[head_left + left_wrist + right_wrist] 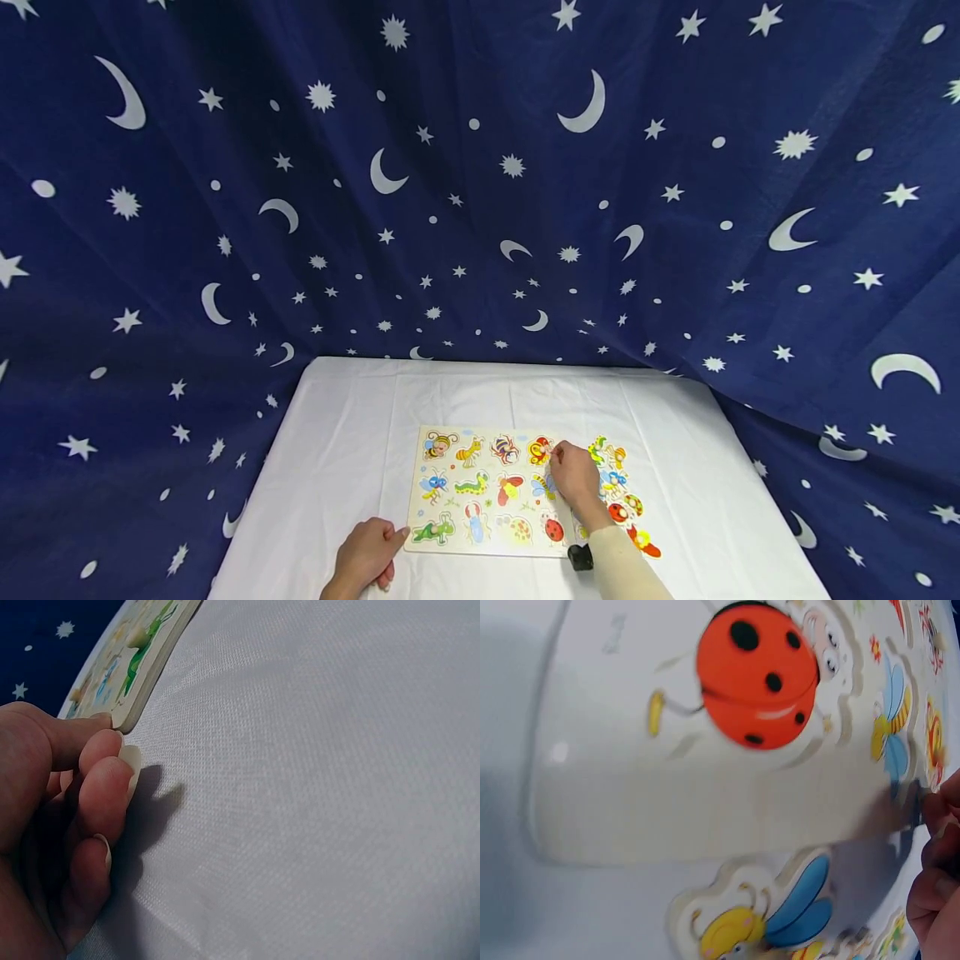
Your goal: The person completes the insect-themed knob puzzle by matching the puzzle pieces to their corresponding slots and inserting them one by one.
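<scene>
A pale wooden peg puzzle board with insect pictures lies on the white cloth. At its near left corner, my left hand pinches the board, the thumb on top in the left wrist view and the other fingers curled beside the edge. My right hand reaches over the board's right side, fingers bent together. Its fingertips are right at the edge of a red and yellow insect piece in the top row; I cannot tell whether they grip it. A bee piece and a spider piece sit in the same row.
Several loose insect pieces lie right of the board, among them a blue-winged one, a ladybug and a red-winged one. The right forearm passes over part of that group. A dark blue star-and-moon curtain surrounds the table.
</scene>
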A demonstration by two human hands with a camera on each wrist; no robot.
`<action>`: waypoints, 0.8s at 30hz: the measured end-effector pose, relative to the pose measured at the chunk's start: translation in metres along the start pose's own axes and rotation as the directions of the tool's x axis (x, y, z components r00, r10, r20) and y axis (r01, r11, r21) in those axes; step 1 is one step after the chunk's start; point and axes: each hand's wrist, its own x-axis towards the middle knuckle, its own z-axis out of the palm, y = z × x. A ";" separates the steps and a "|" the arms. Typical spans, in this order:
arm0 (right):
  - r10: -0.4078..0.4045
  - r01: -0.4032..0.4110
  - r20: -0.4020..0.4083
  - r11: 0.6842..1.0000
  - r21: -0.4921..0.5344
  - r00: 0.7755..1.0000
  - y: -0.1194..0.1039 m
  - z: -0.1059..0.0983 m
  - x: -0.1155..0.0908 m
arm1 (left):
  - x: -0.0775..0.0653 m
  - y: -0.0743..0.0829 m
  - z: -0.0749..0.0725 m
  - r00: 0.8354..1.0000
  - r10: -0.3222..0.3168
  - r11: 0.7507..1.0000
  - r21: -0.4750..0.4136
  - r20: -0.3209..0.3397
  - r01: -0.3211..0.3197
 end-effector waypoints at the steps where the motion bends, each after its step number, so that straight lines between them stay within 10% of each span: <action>1: 0.011 -0.011 0.000 1.000 -0.001 1.000 0.002 -0.001 0.000 | 0.000 0.000 0.000 1.000 -0.001 1.000 0.001 -0.001 0.001; 24: 0.175 -0.175 -0.107 0.985 0.015 0.979 0.031 -0.019 0.012 | 0.000 -0.001 0.000 1.000 -0.002 1.000 -0.020 0.005 0.002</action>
